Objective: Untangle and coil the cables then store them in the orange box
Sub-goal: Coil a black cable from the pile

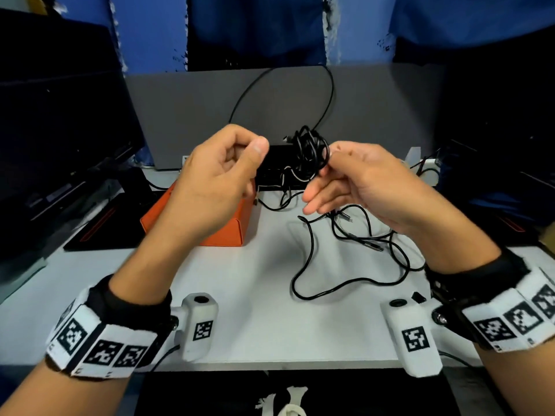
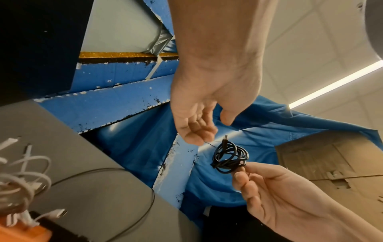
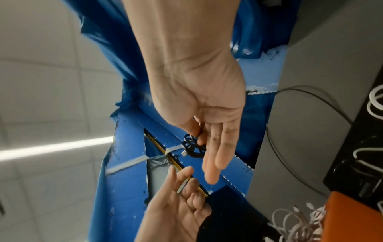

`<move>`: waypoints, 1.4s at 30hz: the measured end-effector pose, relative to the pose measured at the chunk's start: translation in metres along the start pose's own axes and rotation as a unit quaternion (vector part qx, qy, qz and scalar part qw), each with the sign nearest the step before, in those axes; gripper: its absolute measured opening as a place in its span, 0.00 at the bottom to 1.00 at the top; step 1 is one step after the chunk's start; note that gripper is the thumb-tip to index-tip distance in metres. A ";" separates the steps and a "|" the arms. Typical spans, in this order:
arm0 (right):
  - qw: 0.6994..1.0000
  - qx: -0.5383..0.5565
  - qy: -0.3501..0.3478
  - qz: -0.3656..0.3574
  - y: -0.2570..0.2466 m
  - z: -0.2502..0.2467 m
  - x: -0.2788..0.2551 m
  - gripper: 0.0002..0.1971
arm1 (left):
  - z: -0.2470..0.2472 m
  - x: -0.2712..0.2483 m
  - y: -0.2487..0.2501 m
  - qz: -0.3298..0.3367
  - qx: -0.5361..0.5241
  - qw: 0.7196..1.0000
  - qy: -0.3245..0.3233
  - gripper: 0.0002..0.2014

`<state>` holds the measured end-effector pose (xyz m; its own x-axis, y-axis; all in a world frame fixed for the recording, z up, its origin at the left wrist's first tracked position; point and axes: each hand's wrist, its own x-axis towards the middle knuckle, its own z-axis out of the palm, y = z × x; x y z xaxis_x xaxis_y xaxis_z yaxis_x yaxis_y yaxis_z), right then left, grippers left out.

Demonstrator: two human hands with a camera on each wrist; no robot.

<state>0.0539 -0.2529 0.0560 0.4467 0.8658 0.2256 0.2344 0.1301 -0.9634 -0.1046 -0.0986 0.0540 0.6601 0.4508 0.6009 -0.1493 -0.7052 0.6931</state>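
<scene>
My right hand [image 1: 326,162] pinches a small coiled black cable [image 1: 309,148] between thumb and forefinger, held up over the white table [image 1: 255,280]; its other fingers are straight. The same coil [image 2: 230,157] shows a plug standing up from its top. My left hand [image 1: 250,147] hovers just left of the coil with fingers curled; a thin dark strand [image 2: 209,143] runs from its fingertips [image 2: 199,135] toward the coil. The orange box [image 1: 231,232] stands below the left hand, partly hidden, with white cables [image 3: 300,226] in it. Several loose black cables [image 1: 360,244] lie tangled under the right hand.
A black box [image 1: 279,163] with white cables sits behind the hands, against a grey panel [image 1: 195,115] with a long black cable [image 1: 330,91] looping up it. Dark monitors [image 1: 60,115] stand at the left. A black pad [image 1: 102,232] lies left of the orange box.
</scene>
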 end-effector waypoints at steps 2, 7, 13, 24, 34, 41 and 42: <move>0.996 -0.079 0.017 -0.025 0.008 0.002 0.004 0.15 | 0.002 0.005 -0.006 -0.062 -0.076 0.995 -0.006 0.16; 0.937 -0.313 0.075 -0.132 0.026 0.007 0.009 0.12 | 0.009 0.008 -0.020 -0.099 -0.122 0.982 -0.107 0.08; 0.978 -0.141 0.110 -0.107 0.028 0.009 0.012 0.10 | 0.008 0.010 -0.032 -0.050 -0.139 0.982 -0.117 0.08; 0.983 0.139 0.103 -0.058 0.022 -0.002 0.018 0.10 | -0.001 0.016 -0.039 -0.047 -0.166 0.975 -0.136 0.06; 0.985 -0.040 0.118 -0.117 0.037 0.005 0.021 0.07 | 0.006 0.015 -0.044 -0.041 -0.057 0.983 -0.168 0.09; 0.986 -0.084 0.095 -0.110 0.043 0.010 0.022 0.06 | 0.006 0.017 -0.040 -0.080 -0.125 0.982 -0.120 0.14; 0.987 -0.091 0.085 -0.099 0.044 0.010 0.022 0.05 | 0.006 0.019 -0.043 -0.081 -0.118 0.983 -0.113 0.14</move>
<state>0.0652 -0.2238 0.0175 0.5112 0.7372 0.4419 0.4751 0.1860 -0.8600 -0.0817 -0.0632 0.0337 0.8317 0.3945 0.3906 -0.1787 -0.4759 0.8611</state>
